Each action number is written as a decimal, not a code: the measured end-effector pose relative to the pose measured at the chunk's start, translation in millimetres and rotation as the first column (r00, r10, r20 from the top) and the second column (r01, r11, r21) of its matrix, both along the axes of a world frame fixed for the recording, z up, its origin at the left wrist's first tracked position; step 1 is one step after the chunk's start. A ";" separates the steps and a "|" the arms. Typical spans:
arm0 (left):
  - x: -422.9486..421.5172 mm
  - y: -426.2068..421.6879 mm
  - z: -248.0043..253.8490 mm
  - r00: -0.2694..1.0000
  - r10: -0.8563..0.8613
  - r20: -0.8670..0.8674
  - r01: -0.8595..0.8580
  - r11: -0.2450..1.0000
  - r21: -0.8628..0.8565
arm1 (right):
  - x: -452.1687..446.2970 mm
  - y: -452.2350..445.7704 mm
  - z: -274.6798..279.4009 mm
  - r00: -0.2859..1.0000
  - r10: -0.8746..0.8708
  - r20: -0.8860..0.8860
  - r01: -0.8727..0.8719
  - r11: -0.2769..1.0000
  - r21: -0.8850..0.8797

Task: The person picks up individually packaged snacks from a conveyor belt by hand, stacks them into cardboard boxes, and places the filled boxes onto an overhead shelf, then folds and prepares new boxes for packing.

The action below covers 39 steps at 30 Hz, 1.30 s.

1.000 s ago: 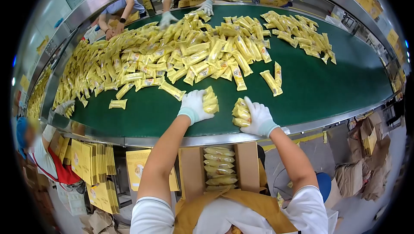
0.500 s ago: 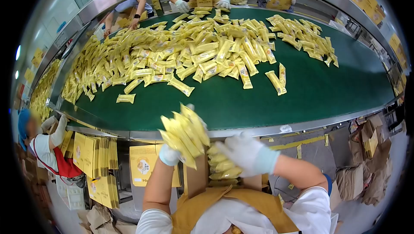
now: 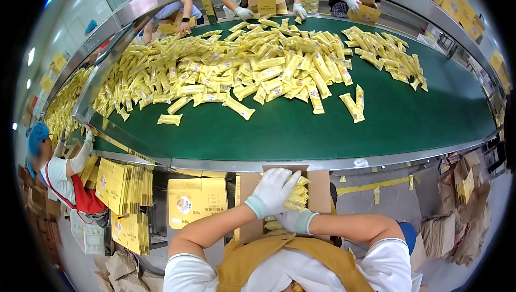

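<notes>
Below me an upright cardboard box stands with its flaps spread, against the near edge of the belt. Inside it, a bundle of yellow snack packets is held between both gloved hands. My left hand is closed over the upper left side of the bundle, its fingers reaching toward the far wall. My right hand presses at the bundle's near end, its fingers partly hidden behind the left wrist. More packets show low in the box, near the gloves.
A big heap of yellow packets covers much of the green conveyor belt. Printed cartons lie flat to the left, beside stacked ones. Co-workers handle boxes along the far side, and another person stands at left. Brown paper lies at right.
My left hand has brought its fanned packets down from above the belt edge into the box. My right hand has moved in beneath it. The view has shifted slightly.
</notes>
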State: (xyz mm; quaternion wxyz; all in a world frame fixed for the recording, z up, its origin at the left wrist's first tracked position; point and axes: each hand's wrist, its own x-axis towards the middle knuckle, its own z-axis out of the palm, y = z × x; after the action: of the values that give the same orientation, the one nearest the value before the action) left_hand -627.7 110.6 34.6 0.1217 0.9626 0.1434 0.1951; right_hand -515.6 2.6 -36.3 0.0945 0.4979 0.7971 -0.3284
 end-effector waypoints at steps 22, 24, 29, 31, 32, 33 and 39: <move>-3.4 104.2 47.2 0.594 -0.650 -0.475 0.111 0.650 -0.752 | 120.3 61.9 84.7 0.658 -0.250 -0.711 0.078 0.961 -0.266; -26.2 148.6 75.5 0.753 -0.634 -0.177 -0.008 0.260 -0.966 | 171.7 75.4 118.5 0.521 -0.524 -0.674 0.461 0.837 -0.294; -46.8 277.5 2.4 0.872 0.408 -0.269 -0.486 0.781 -0.391 | 310.1 140.1 34.0 0.549 -0.712 -0.438 0.820 0.358 0.446; -44.1 313.8 -23.6 0.639 0.730 -0.242 -0.766 0.630 -0.124 | 353.2 168.4 -0.8 0.470 -0.829 -0.304 0.822 0.286 0.492; -41.4 332.7 -30.0 0.538 0.794 -0.281 -0.842 0.518 -0.149 | 368.0 184.5 -14.1 0.426 -0.857 -0.290 0.838 0.253 0.484; -43.4 358.1 -49.8 0.515 0.804 -0.296 -0.857 0.486 -0.172 | 372.2 201.4 -21.7 0.360 -0.874 -0.326 0.875 0.196 0.442; 9.8 369.4 -59.1 0.435 0.785 -0.442 -0.890 0.450 -0.078 | 317.0 299.8 -27.3 0.431 -0.869 -0.242 0.870 0.329 0.366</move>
State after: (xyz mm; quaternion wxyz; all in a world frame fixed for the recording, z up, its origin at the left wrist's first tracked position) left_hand -617.9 480.0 -24.5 0.1244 0.7457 0.6536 0.0349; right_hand -198.5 302.4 -63.6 -0.2113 0.8520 0.4583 -0.1393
